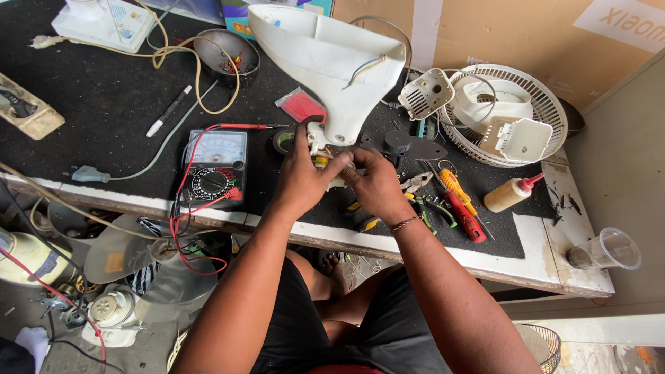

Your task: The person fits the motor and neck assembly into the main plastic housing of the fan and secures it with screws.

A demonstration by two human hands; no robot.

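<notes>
A large white plastic fan housing (pixel 325 66) stands tilted on the black mat, with blue and yellow wires coming out of its upper side. My left hand (pixel 303 176) grips its narrow lower end, thumb up against the white plastic. My right hand (pixel 374 181) meets the left just below that end, and its fingers pinch a small pale part with a bit of yellow showing. What exactly sits between the fingers is hidden by both hands.
An analog multimeter (pixel 215 166) with red leads lies left of my hands. Pliers and red and yellow screwdrivers (pixel 457 201) lie to the right, beside a glue bottle (pixel 509 194). A white fan grille (pixel 506 114) holds plastic covers. A clear cup (pixel 609 249) stands at the table's right corner.
</notes>
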